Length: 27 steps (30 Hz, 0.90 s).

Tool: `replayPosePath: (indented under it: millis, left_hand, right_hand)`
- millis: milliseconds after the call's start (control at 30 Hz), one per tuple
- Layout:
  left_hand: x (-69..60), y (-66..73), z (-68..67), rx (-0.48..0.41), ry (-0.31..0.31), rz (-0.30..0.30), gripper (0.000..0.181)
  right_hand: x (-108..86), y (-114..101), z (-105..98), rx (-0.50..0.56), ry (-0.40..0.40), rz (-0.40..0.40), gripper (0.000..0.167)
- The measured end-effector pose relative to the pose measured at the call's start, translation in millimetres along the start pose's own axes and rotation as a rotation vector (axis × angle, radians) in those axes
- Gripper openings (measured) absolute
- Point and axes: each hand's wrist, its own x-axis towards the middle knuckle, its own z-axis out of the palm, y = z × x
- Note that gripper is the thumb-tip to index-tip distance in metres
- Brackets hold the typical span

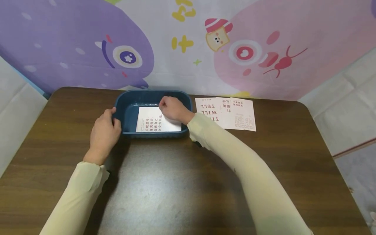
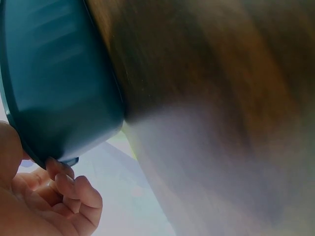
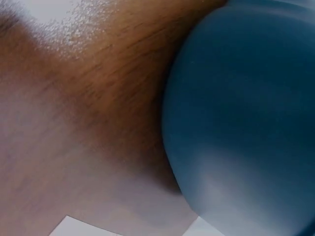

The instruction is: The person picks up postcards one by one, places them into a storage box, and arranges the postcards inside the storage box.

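A dark blue plastic bin [image 1: 126,114] stands near the back of the table. My left hand [image 1: 105,132] grips its left rim, with fingers [image 2: 81,191] curled at the rim in the left wrist view. White printed card [image 1: 149,122] material lies in the bin, slanting against the front wall. My right hand [image 1: 174,109] reaches over the right rim, its fingers curled at the card's upper edge, where it seems to pinch the card. The fingertips' underside is hidden. Only the bin's outer wall [image 2: 64,73], not the card, shows in the left wrist view.
Several overlapping printed cards [image 1: 241,114] lie to the right of the bin, partly behind my right sleeve [image 1: 223,140]. The brown wooden table [image 1: 164,182] runs back to a cartoon-printed cloth [image 1: 182,65]. In the right wrist view the bin's wall [image 3: 236,113] fills the right side.
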Motion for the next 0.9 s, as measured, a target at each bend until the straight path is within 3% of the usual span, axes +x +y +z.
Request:
replayPosePath:
  millis: [600, 900]
  left_hand:
    - [0.6, 2.4, -3.1, -0.011, -0.013, -0.015, 0.046]
    - [-0.6, 1.3, -1.4, -0.015, -0.014, -0.013, 0.045]
  right_hand:
    - [-2.1, 1.0, 3.3, 0.036, -0.015, -0.010, 0.024]
    - [0.1, 3.0, 6.2, -0.074, -0.059, -0.016, 0.022]
